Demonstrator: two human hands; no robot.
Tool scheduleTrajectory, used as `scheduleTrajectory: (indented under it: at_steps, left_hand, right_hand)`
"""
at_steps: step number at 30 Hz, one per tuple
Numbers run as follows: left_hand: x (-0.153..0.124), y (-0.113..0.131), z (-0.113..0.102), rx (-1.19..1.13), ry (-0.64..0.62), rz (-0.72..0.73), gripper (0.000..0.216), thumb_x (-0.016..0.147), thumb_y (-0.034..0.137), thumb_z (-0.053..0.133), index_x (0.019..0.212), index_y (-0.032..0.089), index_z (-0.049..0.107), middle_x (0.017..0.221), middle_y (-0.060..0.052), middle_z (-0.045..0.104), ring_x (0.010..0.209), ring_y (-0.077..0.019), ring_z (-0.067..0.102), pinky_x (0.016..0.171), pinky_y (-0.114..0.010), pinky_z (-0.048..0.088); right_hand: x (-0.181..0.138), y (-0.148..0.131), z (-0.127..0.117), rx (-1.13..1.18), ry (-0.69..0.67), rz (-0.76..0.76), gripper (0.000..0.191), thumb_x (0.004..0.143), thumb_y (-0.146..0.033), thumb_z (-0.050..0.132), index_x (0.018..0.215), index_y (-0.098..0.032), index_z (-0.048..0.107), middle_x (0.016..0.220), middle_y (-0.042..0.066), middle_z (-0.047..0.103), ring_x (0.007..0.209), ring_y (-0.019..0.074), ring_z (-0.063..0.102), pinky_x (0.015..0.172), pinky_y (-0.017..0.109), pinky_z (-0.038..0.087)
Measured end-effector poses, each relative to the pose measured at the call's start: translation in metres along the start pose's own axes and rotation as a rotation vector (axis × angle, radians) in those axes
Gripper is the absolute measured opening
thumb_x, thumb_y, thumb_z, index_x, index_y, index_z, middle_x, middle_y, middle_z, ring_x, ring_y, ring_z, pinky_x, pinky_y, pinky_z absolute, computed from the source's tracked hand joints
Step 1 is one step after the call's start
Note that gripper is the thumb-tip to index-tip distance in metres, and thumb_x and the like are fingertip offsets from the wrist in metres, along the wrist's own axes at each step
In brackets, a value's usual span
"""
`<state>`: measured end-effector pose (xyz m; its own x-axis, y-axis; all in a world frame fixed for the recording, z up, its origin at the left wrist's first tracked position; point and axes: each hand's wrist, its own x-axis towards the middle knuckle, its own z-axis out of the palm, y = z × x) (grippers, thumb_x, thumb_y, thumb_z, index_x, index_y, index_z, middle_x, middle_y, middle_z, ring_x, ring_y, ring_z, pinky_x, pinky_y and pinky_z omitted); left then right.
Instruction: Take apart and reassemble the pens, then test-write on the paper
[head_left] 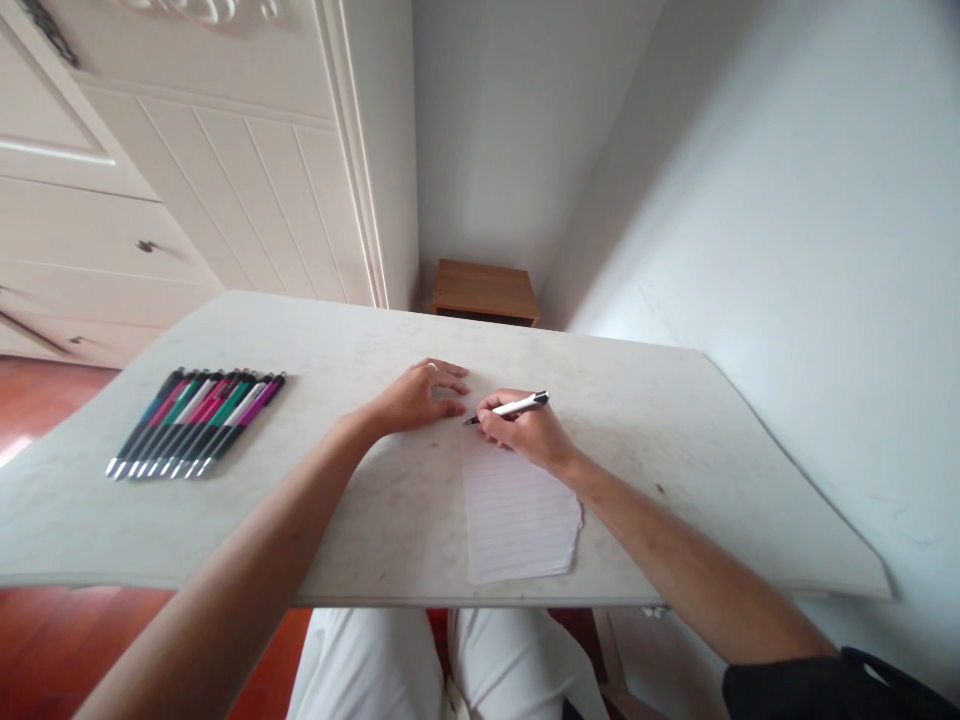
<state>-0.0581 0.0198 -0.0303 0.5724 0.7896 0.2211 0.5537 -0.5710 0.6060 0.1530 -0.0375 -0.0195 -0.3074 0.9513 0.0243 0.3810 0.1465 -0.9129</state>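
Observation:
My right hand [527, 432] is closed round a white pen [517, 406] with a black clip end, its tip pointing left at the top edge of a lined sheet of paper [517, 518]. The torn-edged sheet lies on the white table [675, 420] near the front edge. My left hand [420, 395] rests flat on the table just left of the pen tip, fingers stretched out, a ring on one finger, holding nothing.
A row of several pens [196, 420] in teal, pink, white and purple lies side by side at the table's left. A white cabinet [187, 170] stands behind, a small wooden stand [485, 290] in the corner, and a white wall [787, 220] on the right.

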Motion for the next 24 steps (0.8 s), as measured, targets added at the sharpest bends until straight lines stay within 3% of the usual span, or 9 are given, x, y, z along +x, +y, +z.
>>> scheduleTrajectory:
  at_steps: [24]
  left_hand:
    - [-0.0003,0.0001,-0.0005,-0.006,-0.002,-0.006,0.029,0.077,0.039,0.067,0.1,0.022,0.076,0.127,-0.008,0.065,0.12,-0.0261,0.057,0.105,-0.04,0.043]
  right_hand:
    - [-0.0015,0.0017,0.0003,0.114,0.042,0.021,0.022,0.079,-0.039,0.063,0.081,-0.017,0.065,0.066,0.003,0.068,0.052,0.0106,0.06,0.046,0.018,0.047]
